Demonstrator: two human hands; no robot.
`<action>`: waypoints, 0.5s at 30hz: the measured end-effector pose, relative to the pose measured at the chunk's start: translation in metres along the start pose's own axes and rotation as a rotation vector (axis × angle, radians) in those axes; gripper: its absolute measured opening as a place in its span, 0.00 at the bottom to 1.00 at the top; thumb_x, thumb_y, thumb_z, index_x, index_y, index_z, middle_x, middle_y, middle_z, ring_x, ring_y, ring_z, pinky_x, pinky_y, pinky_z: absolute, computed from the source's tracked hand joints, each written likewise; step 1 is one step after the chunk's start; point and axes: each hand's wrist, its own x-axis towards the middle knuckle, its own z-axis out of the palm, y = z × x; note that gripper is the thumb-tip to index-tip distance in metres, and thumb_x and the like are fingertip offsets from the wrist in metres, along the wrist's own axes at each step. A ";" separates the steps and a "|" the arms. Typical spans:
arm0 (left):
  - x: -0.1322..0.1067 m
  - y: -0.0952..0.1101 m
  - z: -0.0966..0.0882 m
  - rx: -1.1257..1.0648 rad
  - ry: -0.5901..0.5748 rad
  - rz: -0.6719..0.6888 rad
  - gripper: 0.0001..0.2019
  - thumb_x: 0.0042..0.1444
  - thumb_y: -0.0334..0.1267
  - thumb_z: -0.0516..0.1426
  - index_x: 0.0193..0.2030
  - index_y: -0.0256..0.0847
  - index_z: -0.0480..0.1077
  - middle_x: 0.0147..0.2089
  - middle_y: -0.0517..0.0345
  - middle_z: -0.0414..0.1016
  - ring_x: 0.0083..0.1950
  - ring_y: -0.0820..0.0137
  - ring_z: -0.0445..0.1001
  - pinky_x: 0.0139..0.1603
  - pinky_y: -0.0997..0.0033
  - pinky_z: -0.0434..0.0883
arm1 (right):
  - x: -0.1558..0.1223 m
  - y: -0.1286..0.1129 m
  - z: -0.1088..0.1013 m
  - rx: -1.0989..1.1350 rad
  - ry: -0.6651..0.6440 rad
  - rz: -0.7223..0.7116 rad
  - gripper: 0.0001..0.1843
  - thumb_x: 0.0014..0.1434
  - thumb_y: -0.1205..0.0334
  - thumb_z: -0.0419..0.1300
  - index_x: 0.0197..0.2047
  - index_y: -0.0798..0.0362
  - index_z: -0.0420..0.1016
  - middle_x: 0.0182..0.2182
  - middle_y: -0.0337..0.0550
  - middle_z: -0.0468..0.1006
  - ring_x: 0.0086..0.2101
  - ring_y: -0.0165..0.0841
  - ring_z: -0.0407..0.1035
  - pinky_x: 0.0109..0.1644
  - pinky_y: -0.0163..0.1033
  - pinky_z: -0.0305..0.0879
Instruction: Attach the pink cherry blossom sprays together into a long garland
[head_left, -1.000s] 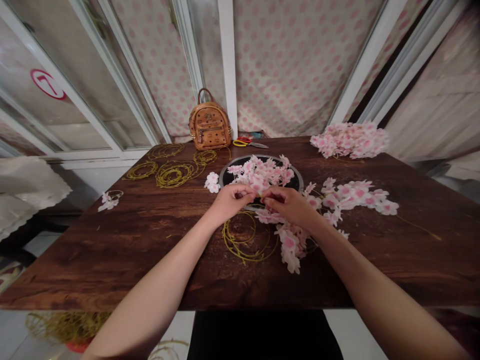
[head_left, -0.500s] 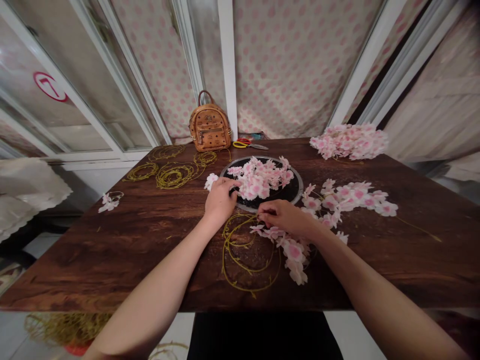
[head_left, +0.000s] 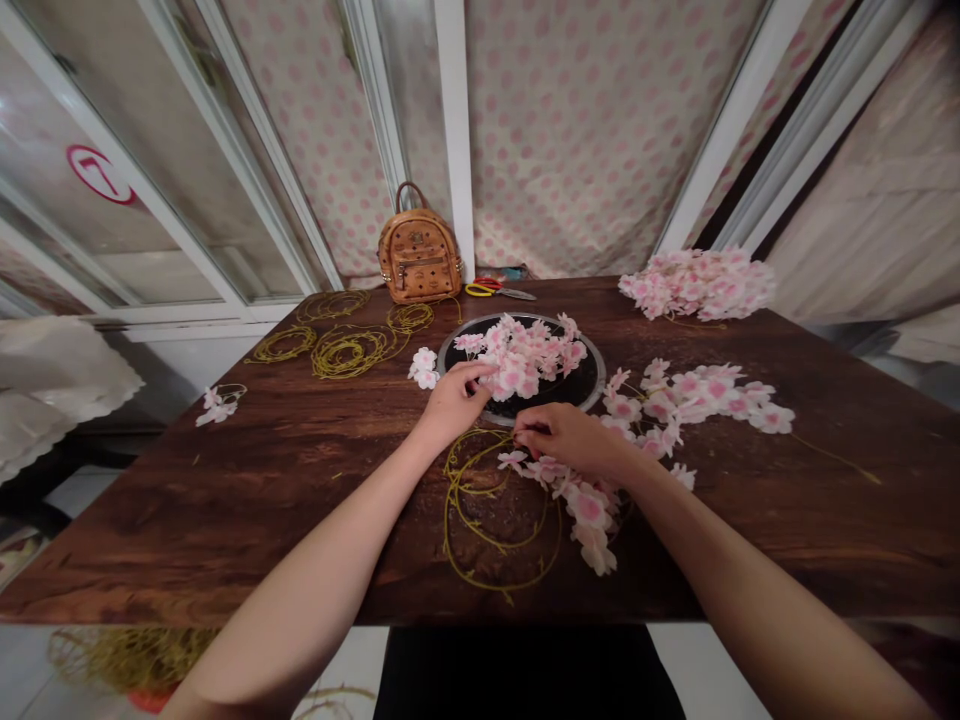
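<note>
Head view: left hand (head_left: 454, 402) at the near left edge of the flower pile (head_left: 517, 362), thumb and forefinger slightly apart; cannot tell whether a petal is gripped. Pile lies on the round black plate (head_left: 576, 388), set at mid-table (head_left: 330, 530). Right hand (head_left: 570, 438) just in front of plate, fingertips pressed together, pinching the green stem (head_left: 510, 547), which loops on the wood. Flower sprig (head_left: 589, 508) lies below right hand. Scissors (head_left: 501, 289) beside backpack (head_left: 421, 258), far edge.

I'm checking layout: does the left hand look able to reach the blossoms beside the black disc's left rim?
Probably yes: the blossoms lie just beyond the left hand, with nothing visible between.
</note>
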 end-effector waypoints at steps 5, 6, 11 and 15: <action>0.000 0.008 0.001 -0.426 -0.069 -0.277 0.13 0.52 0.27 0.60 0.45 0.37 0.76 0.49 0.49 0.78 0.40 0.69 0.76 0.45 0.65 0.73 | 0.000 -0.001 -0.001 0.006 -0.008 0.001 0.09 0.56 0.64 0.53 0.25 0.53 0.70 0.22 0.36 0.72 0.25 0.29 0.63 0.30 0.36 0.52; -0.001 0.010 0.001 -0.565 -0.080 -0.338 0.13 0.52 0.27 0.60 0.46 0.37 0.74 0.50 0.49 0.78 0.37 0.72 0.76 0.44 0.67 0.73 | 0.000 -0.001 -0.001 0.002 -0.008 -0.001 0.09 0.56 0.64 0.53 0.25 0.53 0.70 0.22 0.36 0.72 0.25 0.29 0.62 0.30 0.36 0.52; -0.004 0.012 0.001 -0.895 -0.036 -0.509 0.10 0.53 0.26 0.62 0.43 0.36 0.71 0.42 0.51 0.80 0.34 0.77 0.76 0.42 0.74 0.73 | 0.000 -0.001 0.000 -0.012 -0.013 -0.003 0.10 0.57 0.64 0.53 0.25 0.53 0.70 0.22 0.37 0.72 0.25 0.29 0.63 0.30 0.36 0.52; -0.001 0.003 0.001 -0.718 0.089 -0.490 0.07 0.50 0.29 0.64 0.37 0.34 0.73 0.30 0.57 0.78 0.29 0.77 0.75 0.36 0.77 0.71 | -0.001 -0.001 -0.001 -0.017 -0.011 0.010 0.10 0.56 0.64 0.53 0.26 0.52 0.71 0.22 0.37 0.73 0.25 0.30 0.63 0.30 0.36 0.52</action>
